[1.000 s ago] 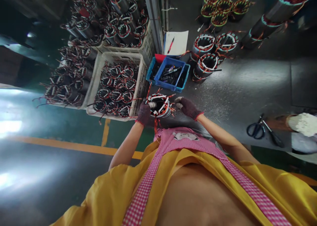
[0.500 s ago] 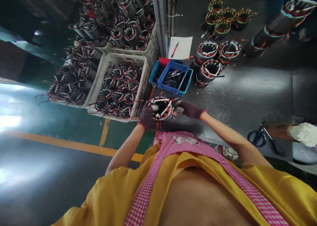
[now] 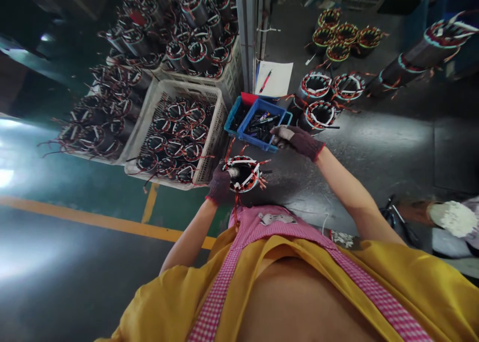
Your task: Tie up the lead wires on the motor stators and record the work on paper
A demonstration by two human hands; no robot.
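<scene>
1. Left hand [image 3: 220, 183] clamps the wire-wound stator [image 3: 248, 183] by its rim, thumb inside, in front of the blue tray [image 3: 255, 141].
2. Right hand [image 3: 295, 139], fingers curled, is at the tray's edge; cannot tell whether it grips anything.

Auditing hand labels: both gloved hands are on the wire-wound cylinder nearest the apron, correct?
Not both. Only the left hand is on the wire-wound cylinder; the head view shows the right hand at the blue bin.

Post [image 3: 245, 32]: metal, over at twelve o'clock.
Paper [image 3: 282, 76]: just beside it, red pen [image 3: 265, 81] on top.
Crate [image 3: 214, 140]: ten o'clock, pale plastic.
</scene>
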